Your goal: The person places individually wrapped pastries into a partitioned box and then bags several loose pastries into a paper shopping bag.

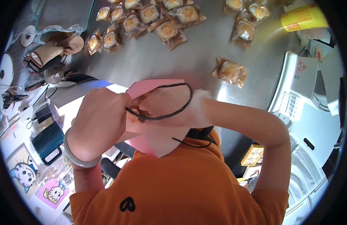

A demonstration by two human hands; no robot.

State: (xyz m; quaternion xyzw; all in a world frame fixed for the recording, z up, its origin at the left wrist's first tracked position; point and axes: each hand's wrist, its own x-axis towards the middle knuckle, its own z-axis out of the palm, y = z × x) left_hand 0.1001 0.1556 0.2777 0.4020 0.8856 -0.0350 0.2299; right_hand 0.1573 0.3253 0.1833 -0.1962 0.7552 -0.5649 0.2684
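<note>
A pink paper bag (164,140) with black cord handles (190,98) is held in front of my body. My left hand (102,122) is closed on the bag's left rim. My right hand (167,103) reaches into the bag's mouth through the loop of one handle. Motion smears it, and its fingertips are hidden. Beside those fingers, inside the bag, shows a brownish, partly wrapped thing (137,107), too blurred to name surely. A whitish blurred edge (203,107) surrounds my right wrist. One wrapped pastry (230,72) lies alone on the metal table beyond my right hand.
Several wrapped pastries (167,30) lie at the back of the metal table (196,50). A yellow package (304,18) is at the far right, above a white bin (284,82). Oven mitts (46,54) and a dark mug (47,141) are at the left.
</note>
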